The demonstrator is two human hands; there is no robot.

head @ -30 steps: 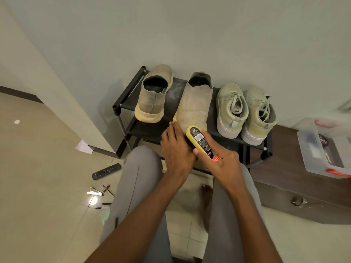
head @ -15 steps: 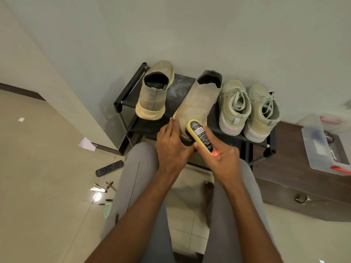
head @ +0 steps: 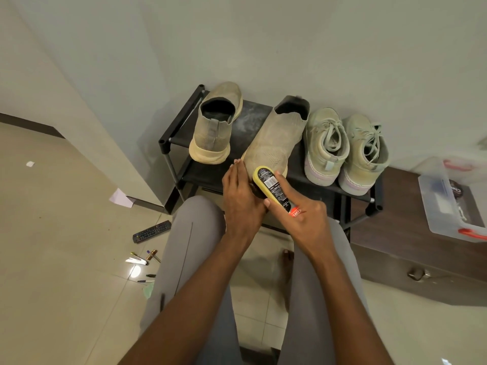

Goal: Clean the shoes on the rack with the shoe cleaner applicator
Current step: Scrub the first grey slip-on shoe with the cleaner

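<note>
Knit-fabric slip-on shoe (head: 274, 143) lying toe-toward-camera on top shelf of black rack (head: 181, 169), heel tilted off to 1 o'clock, toe at the shelf's near edge. Yellow shoe cleaner applicator (head: 271, 187) laid against the toe, pad face down; pad contact itself hidden under the bottle. Right hand (head: 303, 219) wrapped around the applicator's lower end, fingers curled on it, thumb along the side. Left hand (head: 241, 201) flat against the toe at 9 o'clock of the applicator, fingers straight, bracing, nothing grasped.

Second slip-on (head: 214, 127) at 10 o'clock of the worked shoe, heel toward camera, well apart. Laced pair (head: 345, 148) at 3 o'clock, nearer one just beside the worked shoe's heel end.

Risks, judged:
- Toe at the shelf's near edge; hard stroke toward camera likely to drag shoe off. Only restraint a flat palm on one side.
- Skewed heel close to laced pair; sideways push could knock the neighbour.
- Squeezing the bottle while scrubbing could flood the porous knit, leaving patchy stain. Flow not visible.
- Grip low on the bottle, far from the pad: poor pressure control, pad may skid onto left fingers.
- Coverage so far cannot be told; remaining three shoots show no sign of treatment.

Remote (head: 151, 231) and pens (head: 147, 259) on floor at 8 o'clock, clear of the work.
</note>
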